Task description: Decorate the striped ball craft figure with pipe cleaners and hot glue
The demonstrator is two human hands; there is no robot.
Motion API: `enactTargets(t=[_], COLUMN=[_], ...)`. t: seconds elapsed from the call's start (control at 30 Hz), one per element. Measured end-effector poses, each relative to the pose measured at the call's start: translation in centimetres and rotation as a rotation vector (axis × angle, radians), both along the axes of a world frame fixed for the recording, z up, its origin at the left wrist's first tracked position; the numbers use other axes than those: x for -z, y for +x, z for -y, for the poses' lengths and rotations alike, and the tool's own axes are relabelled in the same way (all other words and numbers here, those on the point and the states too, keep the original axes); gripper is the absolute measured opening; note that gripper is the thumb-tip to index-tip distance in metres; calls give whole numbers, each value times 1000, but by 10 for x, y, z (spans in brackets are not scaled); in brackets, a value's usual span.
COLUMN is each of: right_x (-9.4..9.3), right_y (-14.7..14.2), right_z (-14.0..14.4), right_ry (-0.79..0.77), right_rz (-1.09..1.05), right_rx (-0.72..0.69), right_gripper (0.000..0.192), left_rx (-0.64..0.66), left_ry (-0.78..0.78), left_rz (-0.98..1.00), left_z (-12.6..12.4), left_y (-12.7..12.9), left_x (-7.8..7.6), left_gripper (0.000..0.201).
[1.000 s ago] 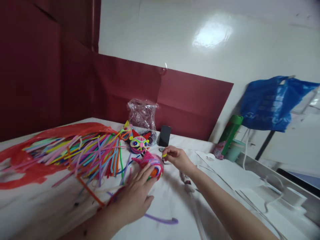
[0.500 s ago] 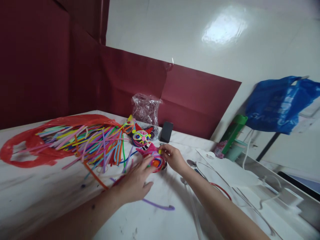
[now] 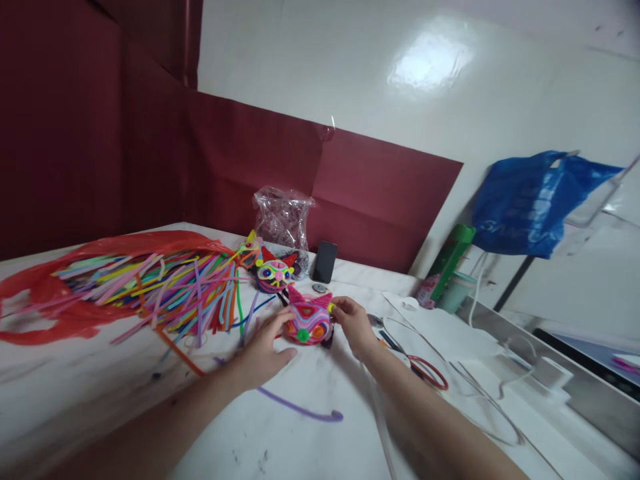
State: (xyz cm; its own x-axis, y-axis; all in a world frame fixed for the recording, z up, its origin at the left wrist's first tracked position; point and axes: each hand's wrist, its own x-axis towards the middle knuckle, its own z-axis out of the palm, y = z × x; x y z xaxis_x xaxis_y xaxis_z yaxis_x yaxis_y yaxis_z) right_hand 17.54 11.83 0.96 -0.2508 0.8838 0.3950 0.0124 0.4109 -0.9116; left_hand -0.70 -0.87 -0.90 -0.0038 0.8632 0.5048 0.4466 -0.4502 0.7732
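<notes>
The white table (image 3: pixel 310 447) fills the lower frame; its near surface in front of the forearms is bare apart from scuff marks and one loose purple pipe cleaner (image 3: pixel 300 411). The dark red wall panel (image 3: pixel 100 133) bounds the table on the far and left sides. A red plastic bag (image 3: pixel 45 313) lies flat at the left, cut off by the frame edge, with a fan of multicoloured pipe cleaners (image 3: pixel 165 293) spilling from it toward the centre.

A blue plastic bag (image 3: pixel 530 203) hangs at the right; its white lettering is too blurred to read. A clear crinkled bag (image 3: pixel 283 220) stands against the wall panel, with a dark phone (image 3: pixel 325 261) propped just beside it. A green bottle (image 3: pixel 447 263) stands near the right edge; its label cannot be read.

The pink cat-face figure (image 3: pixel 309 322) sits at table centre, held between both hands. A second cat-face figure (image 3: pixel 274 273) stands just behind it. The left hand (image 3: pixel 263 347) rests fingers loosely spread against the figure's left side. The right hand (image 3: pixel 353 323) pinches a small yellow piece (image 3: pixel 331 308) at the figure's upper right edge; the piece is too small to identify. Red-handled scissors (image 3: pixel 425 370) lie partly hidden behind the right forearm.
</notes>
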Motion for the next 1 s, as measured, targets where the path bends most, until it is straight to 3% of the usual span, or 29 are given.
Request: enactTargets(t=[0.17, 0.33, 0.57, 0.77, 1.0], right_x=[14, 17, 1, -15, -11], right_y=[5, -6, 0, 16, 18], right_z=[4, 11, 14, 12, 11], right_ry=[-88, -137, -206, -162, -54], right_rz=[-105, -182, -244, -191, 3], right_rx=[-12, -54, -113, -80, -62], right_gripper=[22, 29, 29, 28, 13], left_rx=[-113, -250, -274, -264, -255], left_ry=[122, 195, 192, 180, 148], left_rz=[-280, -357, -403, -464, -437], left_z=[2, -10, -14, -13, -16], left_y=[-1, -10, -12, -8, -11], left_x=[-1, 5, 4, 4, 8], left_gripper=[49, 52, 54, 55, 61])
